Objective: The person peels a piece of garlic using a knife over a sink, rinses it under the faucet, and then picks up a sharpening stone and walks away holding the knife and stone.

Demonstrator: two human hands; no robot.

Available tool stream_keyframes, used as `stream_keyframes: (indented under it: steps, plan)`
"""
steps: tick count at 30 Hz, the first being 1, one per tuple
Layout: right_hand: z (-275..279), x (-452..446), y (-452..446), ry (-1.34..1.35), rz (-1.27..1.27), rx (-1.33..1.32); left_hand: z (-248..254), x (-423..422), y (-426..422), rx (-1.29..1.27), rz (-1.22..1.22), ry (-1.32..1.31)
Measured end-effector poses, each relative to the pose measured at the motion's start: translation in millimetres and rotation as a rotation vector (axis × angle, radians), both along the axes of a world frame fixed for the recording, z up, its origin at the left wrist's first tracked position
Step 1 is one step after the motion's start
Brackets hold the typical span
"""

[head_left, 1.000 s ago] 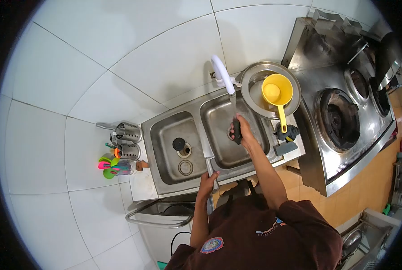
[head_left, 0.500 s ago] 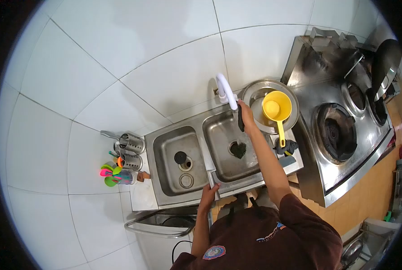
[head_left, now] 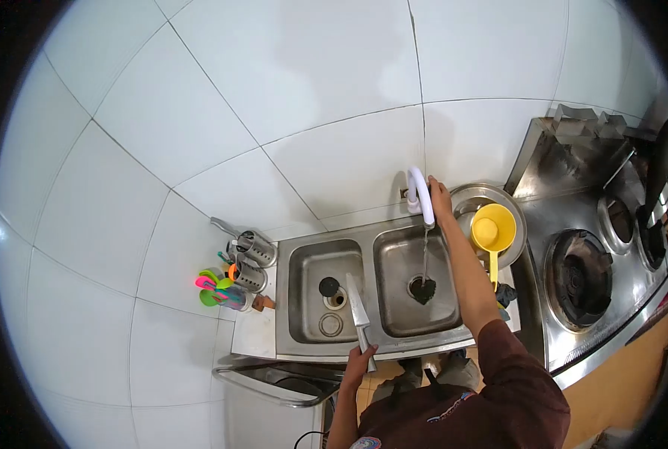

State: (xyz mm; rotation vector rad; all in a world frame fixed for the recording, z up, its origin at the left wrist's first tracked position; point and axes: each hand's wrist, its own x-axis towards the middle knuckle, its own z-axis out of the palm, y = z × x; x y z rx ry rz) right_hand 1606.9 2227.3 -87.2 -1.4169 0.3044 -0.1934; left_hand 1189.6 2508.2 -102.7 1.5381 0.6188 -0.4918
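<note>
My left hand (head_left: 358, 363) is closed around the handle of a knife (head_left: 357, 303), its blade reaching over the divider between the sink basins. At the white faucet (head_left: 418, 191), my right hand (head_left: 439, 200) is closed against its right side. Its fingers are partly hidden, and I cannot make out what is in them. A thin stream of water (head_left: 425, 258) falls from the spout into the right basin (head_left: 394, 318). A dark green scouring pad (head_left: 423, 290) lies there over the drain. The left basin (head_left: 307, 325) holds a black round stopper (head_left: 328, 286) beside its drain.
On the right, a yellow dipper (head_left: 494, 227) rests in a metal bowl (head_left: 519, 247). Beyond is a gas stove (head_left: 581, 277). Metal utensil holders (head_left: 253, 247) and colourful utensils (head_left: 218, 288) stand left of the sink. A black cloth (head_left: 506, 294) lies by the right edge.
Water now runs from the faucet. My right hand has gone up beside it, and the black handle it held no longer shows clearly. The knife in my left hand has shifted toward the left basin.
</note>
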Motion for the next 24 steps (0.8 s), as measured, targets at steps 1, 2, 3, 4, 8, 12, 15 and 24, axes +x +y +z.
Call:
stream_keyframes:
  steps: [1, 2, 3, 4, 8, 12, 15, 24]
  plan:
    - [9.4, -6.7, -2.0, 0.019, -0.007, 0.014, 1.1, -4.8, -2.3, -0.031, 0.031, -0.029]
    - [15.6, -17.9, -7.1, 0.045, -0.019, 0.024, 0.3, -11.5, -5.6, -0.037, 0.054, -0.037]
    - [19.9, -28.2, -6.4, 0.058, 0.013, 0.137, -1.6, -16.2, -8.2, -0.046, 0.072, -0.047]
    - [22.5, -39.5, -9.6, 0.086, 0.079, 0.216, 3.9, -19.5, -14.4, -0.055, 0.089, -0.058]
    - [41.0, -129.4, 4.3, -0.031, -0.016, 0.457, 4.8, -37.4, -44.4, -0.014, 0.128, -0.097]
    - [20.5, -241.0, 18.2, 0.027, -0.009, 0.458, -9.2, -39.5, -70.8, 0.014, 0.118, 0.005]
    - [-38.2, -295.4, 10.5, 0.558, 0.339, 0.549, 6.7, -38.1, -104.9, 0.209, 0.02, 0.035]
    - [-19.6, -343.8, -50.8, -0.159, 0.083, -0.335, 18.7, -77.2, -151.7, 0.278, 0.031, -0.095]
